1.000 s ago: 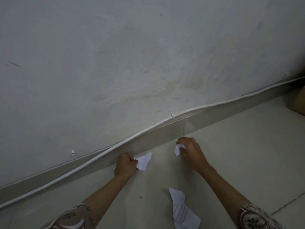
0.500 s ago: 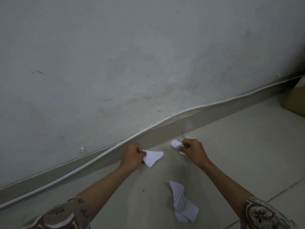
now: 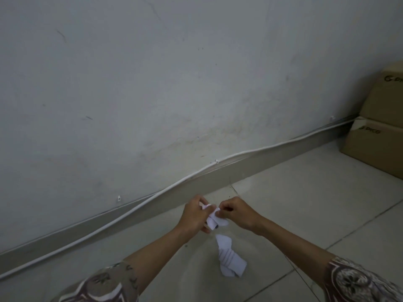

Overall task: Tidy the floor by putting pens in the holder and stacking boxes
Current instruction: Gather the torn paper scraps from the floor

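My left hand (image 3: 195,216) and my right hand (image 3: 236,212) meet above the floor near the skirting, both pinching white paper scraps (image 3: 214,219) bunched together between them. A larger crumpled white paper (image 3: 230,257) with faint lines lies on the tiles just below my hands. Two brown cardboard boxes stand stacked at the right edge: the upper box (image 3: 386,94) on the lower box (image 3: 375,147). No pens or pen holder are in view.
A grey wall (image 3: 174,83) fills most of the view. A white cable (image 3: 130,211) runs along the top of the skirting board (image 3: 261,168). Pale floor tiles (image 3: 316,203) stretch to the right toward the boxes.
My hands have lifted from the floor and come together, joining the two separate scraps into one bunch. The view has swung right, bringing the stacked boxes into sight.
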